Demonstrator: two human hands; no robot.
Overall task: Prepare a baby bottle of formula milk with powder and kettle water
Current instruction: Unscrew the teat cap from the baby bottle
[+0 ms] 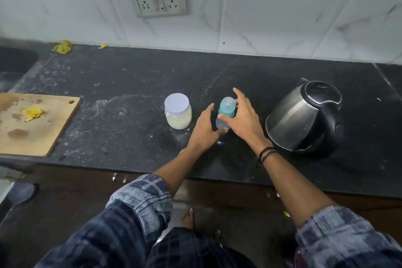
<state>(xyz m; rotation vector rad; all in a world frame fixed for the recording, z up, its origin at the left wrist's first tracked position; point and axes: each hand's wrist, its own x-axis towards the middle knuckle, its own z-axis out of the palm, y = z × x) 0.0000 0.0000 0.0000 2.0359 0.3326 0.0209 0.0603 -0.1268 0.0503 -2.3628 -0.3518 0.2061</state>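
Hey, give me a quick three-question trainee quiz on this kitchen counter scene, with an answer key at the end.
1. True or false: the clear round jar of pale powder has its white lid off.
2. What stands between that jar and the steel kettle with black handle? A. a mug B. the baby bottle with teal collar C. a spoon
3. Fill in: the nearer yellow scrap lies on the ____.
Key: 1 false. 2 B; the left hand and right hand flank it. 3 wooden cutting board.
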